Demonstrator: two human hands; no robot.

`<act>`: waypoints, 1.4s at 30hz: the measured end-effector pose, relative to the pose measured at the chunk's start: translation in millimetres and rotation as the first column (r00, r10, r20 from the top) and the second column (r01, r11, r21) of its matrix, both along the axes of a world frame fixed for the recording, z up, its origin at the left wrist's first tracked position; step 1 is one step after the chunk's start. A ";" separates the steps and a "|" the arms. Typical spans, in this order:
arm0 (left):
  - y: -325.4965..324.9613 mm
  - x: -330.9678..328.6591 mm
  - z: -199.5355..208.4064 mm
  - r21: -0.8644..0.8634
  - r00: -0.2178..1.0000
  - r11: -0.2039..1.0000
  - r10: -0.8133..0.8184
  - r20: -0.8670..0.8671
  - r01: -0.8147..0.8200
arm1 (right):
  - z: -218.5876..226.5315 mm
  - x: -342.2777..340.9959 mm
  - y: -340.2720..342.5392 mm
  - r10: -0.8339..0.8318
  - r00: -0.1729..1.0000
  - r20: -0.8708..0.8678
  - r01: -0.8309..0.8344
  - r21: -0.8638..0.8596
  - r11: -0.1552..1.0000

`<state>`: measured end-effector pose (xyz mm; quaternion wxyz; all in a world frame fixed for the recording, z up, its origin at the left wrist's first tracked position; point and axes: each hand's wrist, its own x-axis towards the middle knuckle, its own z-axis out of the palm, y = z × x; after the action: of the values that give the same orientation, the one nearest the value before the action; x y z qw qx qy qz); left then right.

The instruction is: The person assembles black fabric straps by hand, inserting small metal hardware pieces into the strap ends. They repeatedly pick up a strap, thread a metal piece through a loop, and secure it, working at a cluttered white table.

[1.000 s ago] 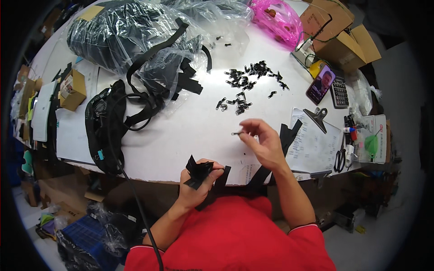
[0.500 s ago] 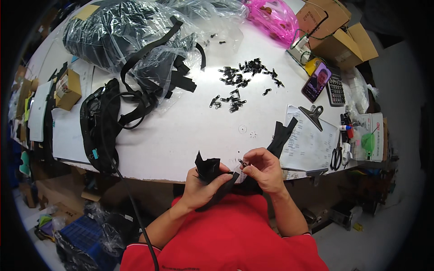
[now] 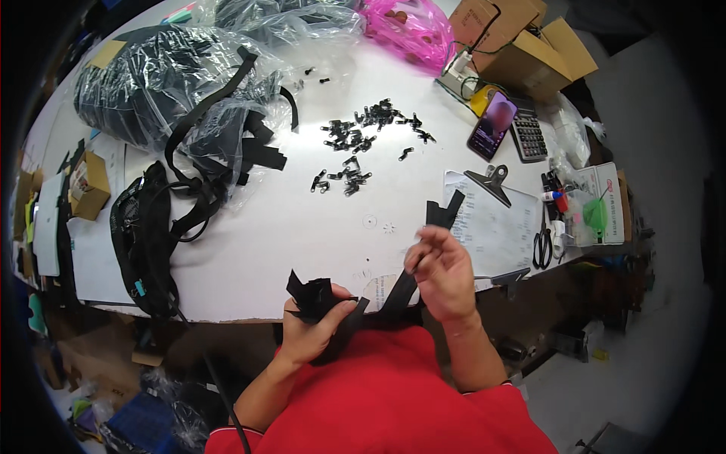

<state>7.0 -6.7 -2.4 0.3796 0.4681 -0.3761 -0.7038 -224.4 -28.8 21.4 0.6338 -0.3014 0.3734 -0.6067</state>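
A bundle of short black zipper strips (image 3: 311, 296) is gripped in my left hand (image 3: 308, 331), its thumb pressing on one strip that sticks out to the right. My right hand (image 3: 442, 272) is lifted over the table's near edge, apart from the bundle. Its fingers are curled in toward the thumb, with a small dark thing that I cannot make out at the tips. Behind it, more black strips (image 3: 401, 293) lie across the table edge. Farther off, many small black zipper sliders (image 3: 349, 138) are scattered in loose clusters on the white table (image 3: 265, 250).
At left lie a black mesh bag (image 3: 136, 234) with a cable and clear plastic bags (image 3: 151, 83) of black goods. To the right are a clipboard (image 3: 491, 227), scissors (image 3: 542, 248), a lit phone (image 3: 493, 127), a calculator (image 3: 529, 136) and cardboard boxes (image 3: 529, 64).
My right hand has come away from the strips and risen, where before it pinched a slider beside them. My left hand keeps the bundle. The whole view has shifted.
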 end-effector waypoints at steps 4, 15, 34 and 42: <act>0.7 -2.4 -1.2 -0.041 0.998 0.999 0.012 -0.059 -0.015 | -21.1 -8.1 8.7 0.015 0.962 0.274 -0.094 0.278 0.956; -1.9 -5.1 8.8 -0.097 0.998 0.995 0.007 -0.056 -0.012 | -11.1 27.2 22.3 -0.012 0.715 -0.699 -0.248 -0.270 0.931; 5.3 -11.4 -6.1 -0.323 0.998 0.944 0.067 0.002 -0.063 | -8.6 26.0 20.8 0.004 0.703 -0.711 -0.252 -0.244 0.936; 4.7 -11.3 -4.4 -0.306 0.999 0.951 0.043 0.014 -0.037 | -15.9 23.8 26.2 0.046 0.765 -0.642 -0.265 -0.249 0.931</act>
<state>-4.3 -2.0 -6.8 0.4577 0.4186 -0.4748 -0.6244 -200.6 -2.6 5.5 0.4633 -0.6162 0.4306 -0.4693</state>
